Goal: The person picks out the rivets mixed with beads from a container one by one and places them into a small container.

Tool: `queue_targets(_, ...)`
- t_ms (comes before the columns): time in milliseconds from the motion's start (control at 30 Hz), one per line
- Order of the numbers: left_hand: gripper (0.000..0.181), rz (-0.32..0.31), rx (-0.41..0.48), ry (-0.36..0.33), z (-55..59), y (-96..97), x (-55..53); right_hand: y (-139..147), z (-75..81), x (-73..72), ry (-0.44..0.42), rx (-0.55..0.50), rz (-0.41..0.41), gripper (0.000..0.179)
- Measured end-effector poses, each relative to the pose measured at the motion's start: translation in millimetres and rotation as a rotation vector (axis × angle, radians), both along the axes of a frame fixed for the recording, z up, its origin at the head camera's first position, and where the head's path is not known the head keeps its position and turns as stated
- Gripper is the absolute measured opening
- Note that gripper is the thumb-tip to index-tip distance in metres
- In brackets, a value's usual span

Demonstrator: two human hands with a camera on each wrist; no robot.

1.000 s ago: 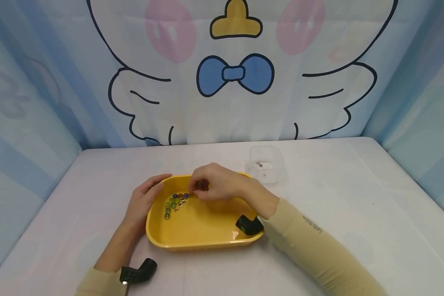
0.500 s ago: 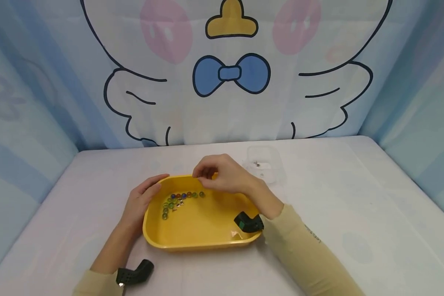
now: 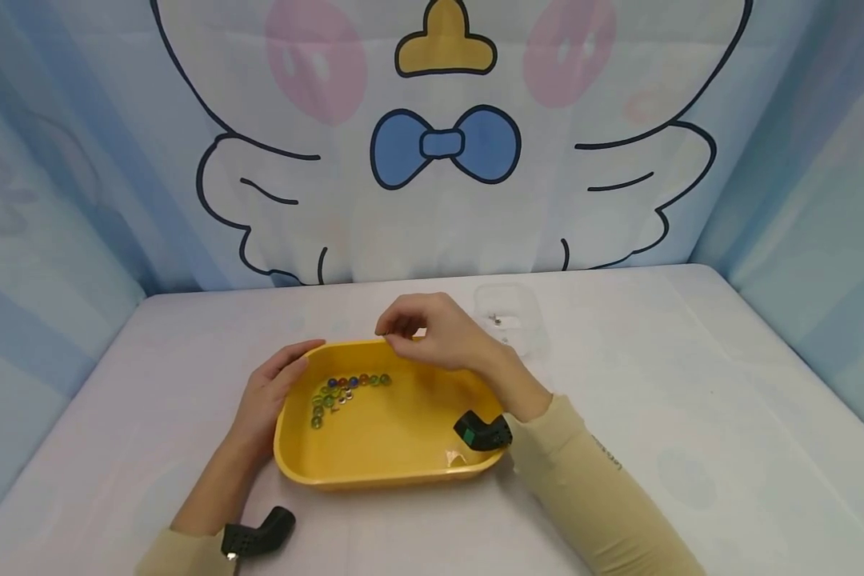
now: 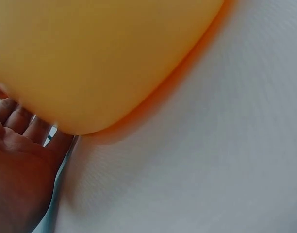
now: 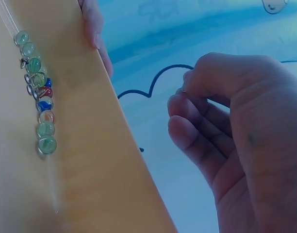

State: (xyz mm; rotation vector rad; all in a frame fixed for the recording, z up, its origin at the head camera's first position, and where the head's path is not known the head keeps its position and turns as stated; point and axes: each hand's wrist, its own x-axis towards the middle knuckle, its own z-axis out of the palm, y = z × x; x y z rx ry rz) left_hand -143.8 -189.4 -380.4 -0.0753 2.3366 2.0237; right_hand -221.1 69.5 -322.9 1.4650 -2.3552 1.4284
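Note:
A yellow tray (image 3: 396, 448) lies before me, with several glass marbles (image 3: 363, 380) in a bent line along its far left corner. Some small silver metal pieces (image 3: 346, 398) lie among them. My left hand (image 3: 262, 400) holds the tray at its left end, thumb at the rim and fingers along the outside wall (image 4: 22, 155). Over the far rim, my right hand (image 3: 439, 332) is raised with thumb and index finger pinching a tiny shiny metal piece (image 5: 183, 91); its kind is too small to tell. Its other fingers are curled.
Behind the tray on the right stands a clear plastic box (image 3: 526, 308) with a few small metal pieces (image 3: 496, 319) in it. A black wrist camera (image 3: 482, 432) sits on the right arm, over the tray's right end. A printed curtain (image 3: 446, 224) rises behind the table.
My right hand has lifted from the marble row to above the far rim, uncovering more marbles. The marble at the row's right end has closed a small gap. The left hand keeps its hold.

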Motion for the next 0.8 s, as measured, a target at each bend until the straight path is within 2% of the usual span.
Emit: queue_targets(800,0.042,0.002,0.030,-0.020,0.9,-0.9,-1.0,48.1,14.1,-10.9,-0.051,-0.051,-0.208,0.013)
